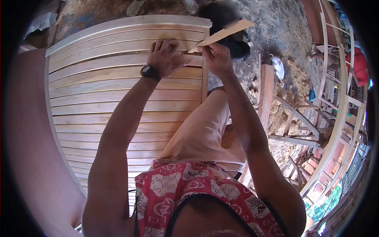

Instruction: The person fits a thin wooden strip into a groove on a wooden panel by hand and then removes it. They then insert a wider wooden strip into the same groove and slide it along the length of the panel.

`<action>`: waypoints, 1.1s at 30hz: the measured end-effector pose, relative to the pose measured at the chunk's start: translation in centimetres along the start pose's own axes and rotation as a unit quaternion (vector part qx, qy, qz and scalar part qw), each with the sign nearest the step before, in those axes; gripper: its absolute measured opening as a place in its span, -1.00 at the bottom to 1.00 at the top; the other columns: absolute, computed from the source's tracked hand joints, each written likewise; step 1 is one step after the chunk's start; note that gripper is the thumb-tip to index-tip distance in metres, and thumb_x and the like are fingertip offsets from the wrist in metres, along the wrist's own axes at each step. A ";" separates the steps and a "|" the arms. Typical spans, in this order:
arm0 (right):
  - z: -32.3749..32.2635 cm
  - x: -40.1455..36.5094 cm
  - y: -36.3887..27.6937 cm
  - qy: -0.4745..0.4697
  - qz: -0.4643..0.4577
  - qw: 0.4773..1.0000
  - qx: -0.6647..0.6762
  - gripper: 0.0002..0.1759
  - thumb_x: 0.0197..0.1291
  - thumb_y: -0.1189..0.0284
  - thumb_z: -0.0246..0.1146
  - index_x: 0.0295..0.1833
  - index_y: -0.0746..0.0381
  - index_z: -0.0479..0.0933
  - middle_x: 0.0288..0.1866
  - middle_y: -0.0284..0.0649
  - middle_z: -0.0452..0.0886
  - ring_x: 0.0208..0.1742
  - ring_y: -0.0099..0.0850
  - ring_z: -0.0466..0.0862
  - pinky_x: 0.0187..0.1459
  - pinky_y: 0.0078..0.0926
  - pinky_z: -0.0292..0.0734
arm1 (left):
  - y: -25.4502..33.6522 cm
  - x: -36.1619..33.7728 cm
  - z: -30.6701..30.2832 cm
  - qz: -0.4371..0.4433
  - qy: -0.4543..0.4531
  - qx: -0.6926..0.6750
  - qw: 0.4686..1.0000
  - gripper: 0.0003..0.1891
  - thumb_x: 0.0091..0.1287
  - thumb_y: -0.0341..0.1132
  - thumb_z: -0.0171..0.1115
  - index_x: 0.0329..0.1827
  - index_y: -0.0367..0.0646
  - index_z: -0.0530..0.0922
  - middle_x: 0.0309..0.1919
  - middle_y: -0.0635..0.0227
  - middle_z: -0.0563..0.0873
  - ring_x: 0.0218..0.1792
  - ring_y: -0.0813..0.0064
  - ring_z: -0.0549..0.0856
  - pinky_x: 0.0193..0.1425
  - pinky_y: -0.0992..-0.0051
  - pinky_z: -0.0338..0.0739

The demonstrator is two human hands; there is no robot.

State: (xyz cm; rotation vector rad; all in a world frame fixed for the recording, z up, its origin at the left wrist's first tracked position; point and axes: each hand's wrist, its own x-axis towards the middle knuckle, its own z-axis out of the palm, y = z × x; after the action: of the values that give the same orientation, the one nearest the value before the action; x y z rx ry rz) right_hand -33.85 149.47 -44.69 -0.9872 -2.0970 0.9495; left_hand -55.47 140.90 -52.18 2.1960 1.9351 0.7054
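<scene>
A slatted wooden panel (pixel 126 94) of pale boards lies in front of me, with narrow gaps between its slats and a frame around its edge. My left hand (pixel 162 57), with a black watch on the wrist, lies on the upper slats, its fingers apart and slightly bent. Beside it, at the panel's right edge, my right hand (pixel 217 59) pinches a thin, flat, tapered wood strip (pixel 227 33) between thumb and fingers. One end of the strip overlaps the slats near my left hand; the wider end points up and right, beyond the frame.
A crouching person in dark clothes (pixel 237 47) is just beyond the panel's upper right corner. Clogs (pixel 136 7) show at the top. To the right stand a thick timber (pixel 266 91) and wooden frames (pixel 300 118) on ground strewn with shavings. A large brown surface (pixel 31 138) borders the left.
</scene>
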 end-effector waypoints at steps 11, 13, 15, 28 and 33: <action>0.2 0.0 0.5 0.014 -0.010 0.999 0.030 -0.93 0.39 0.54 0.40 -0.09 0.31 0.70 -0.29 -0.04 0.79 -0.29 -0.37 0.83 -0.25 -0.42 0.63 | 0.6 0.1 0.2 -0.001 0.031 0.023 0.999 -0.35 0.25 0.15 0.50 0.31 -0.04 0.67 0.28 0.33 0.53 0.29 0.10 0.51 0.44 0.05 0.44; 0.2 0.0 0.5 0.015 -0.013 0.999 0.030 -0.93 0.39 0.54 0.40 -0.09 0.31 0.70 -0.29 -0.03 0.79 -0.29 -0.36 0.84 -0.25 -0.41 0.63 | 0.6 0.1 0.4 -0.011 0.026 0.025 0.999 -0.35 0.27 0.18 0.47 0.30 -0.05 0.68 0.27 0.32 0.52 0.29 0.10 0.51 0.44 0.05 0.45; 0.2 0.0 0.6 0.015 -0.015 0.999 0.029 -0.93 0.38 0.54 0.40 -0.09 0.31 0.70 -0.29 -0.03 0.79 -0.29 -0.34 0.84 -0.25 -0.41 0.63 | 0.5 0.1 0.7 -0.017 0.019 0.018 1.000 -0.32 0.27 0.18 0.48 0.35 -0.02 0.64 0.29 0.30 0.53 0.31 0.05 0.51 0.45 0.03 0.43; 0.2 0.3 0.7 0.008 -0.015 1.000 0.013 -0.91 0.37 0.54 0.41 -0.08 0.32 0.69 -0.25 0.00 0.79 -0.26 -0.24 0.86 -0.23 -0.36 0.66 | 1.0 0.0 1.1 -0.031 0.050 0.004 0.998 -0.32 0.25 0.20 0.49 0.31 -0.06 0.68 0.27 0.35 0.54 0.33 0.12 0.50 0.54 -0.05 0.34; 0.3 -0.1 0.9 0.006 0.015 0.999 0.031 -0.86 0.37 0.52 0.40 -0.02 0.32 0.69 -0.20 0.03 0.80 -0.18 -0.18 0.87 -0.16 -0.32 0.70 | 3.1 -0.2 1.1 -0.120 0.016 0.013 0.993 -0.34 0.25 0.13 0.53 0.39 0.10 0.64 0.38 0.30 0.54 0.43 0.06 0.49 0.61 -0.34 0.11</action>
State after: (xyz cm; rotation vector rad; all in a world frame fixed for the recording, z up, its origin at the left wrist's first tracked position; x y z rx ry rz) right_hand -33.67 149.74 -45.61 -0.9936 -2.0361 1.0153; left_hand -52.22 140.37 -52.04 1.9300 2.1862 0.6819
